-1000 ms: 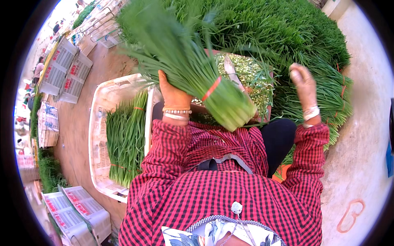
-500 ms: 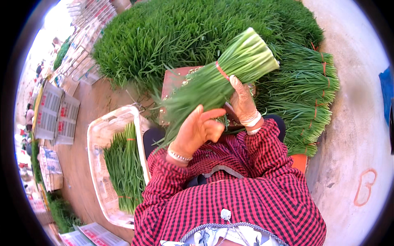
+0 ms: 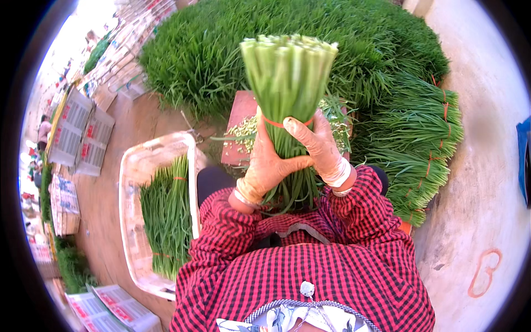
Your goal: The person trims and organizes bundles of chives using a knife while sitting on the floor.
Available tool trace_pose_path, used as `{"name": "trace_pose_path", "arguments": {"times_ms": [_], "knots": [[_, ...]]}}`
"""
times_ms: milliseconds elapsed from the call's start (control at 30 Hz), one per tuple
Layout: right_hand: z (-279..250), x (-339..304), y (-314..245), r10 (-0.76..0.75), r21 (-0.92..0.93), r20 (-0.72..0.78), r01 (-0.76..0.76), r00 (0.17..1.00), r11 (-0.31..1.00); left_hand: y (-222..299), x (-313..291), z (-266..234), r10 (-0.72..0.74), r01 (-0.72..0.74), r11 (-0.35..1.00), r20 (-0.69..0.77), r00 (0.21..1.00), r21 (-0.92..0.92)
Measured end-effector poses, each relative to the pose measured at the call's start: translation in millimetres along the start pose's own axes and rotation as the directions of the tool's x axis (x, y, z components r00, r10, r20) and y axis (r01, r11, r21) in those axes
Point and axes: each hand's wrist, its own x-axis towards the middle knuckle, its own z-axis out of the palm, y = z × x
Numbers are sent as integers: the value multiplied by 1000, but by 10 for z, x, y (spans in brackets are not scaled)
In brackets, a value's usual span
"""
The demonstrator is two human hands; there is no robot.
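Observation:
Both hands grip one thick bundle of green chives (image 3: 287, 77), held upright with its pale cut ends toward the camera and its leafy tips down by my lap. An orange rubber band circles the bundle just above my fingers. My left hand (image 3: 265, 166) wraps the stalks from the left side. My right hand (image 3: 316, 145) clasps them from the right, thumb across the front. Behind the bundle stands a reddish chopping block (image 3: 238, 127) strewn with pale green trimmings.
A large heap of loose chives (image 3: 221, 50) fills the ground ahead. Banded bundles (image 3: 420, 144) are stacked at my right. A white crate (image 3: 135, 166) on my left holds laid bundles. More white crates (image 3: 77, 133) stand far left. Bare concrete lies to the right.
The bundle has swung from slanting up to the right to standing upright with its cut ends facing the camera. Both hands have closed together around its middle.

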Motion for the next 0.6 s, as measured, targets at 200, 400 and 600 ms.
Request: {"name": "trace_pose_path", "arguments": {"times_ms": [200,400,600], "knots": [[472,45,8,-158,-344,246,238,956,908,-674,36,-81,421,-275,870,-327,846,409],[384,-59,413,-186,-773,519,551,834,314,16,44,-998,-247,-185,433,-313,917,-882],[-1178,-238,1446,272,-809,103,-79,957,583,-610,-538,-2189,-253,-537,464,-686,682,-705]]}}
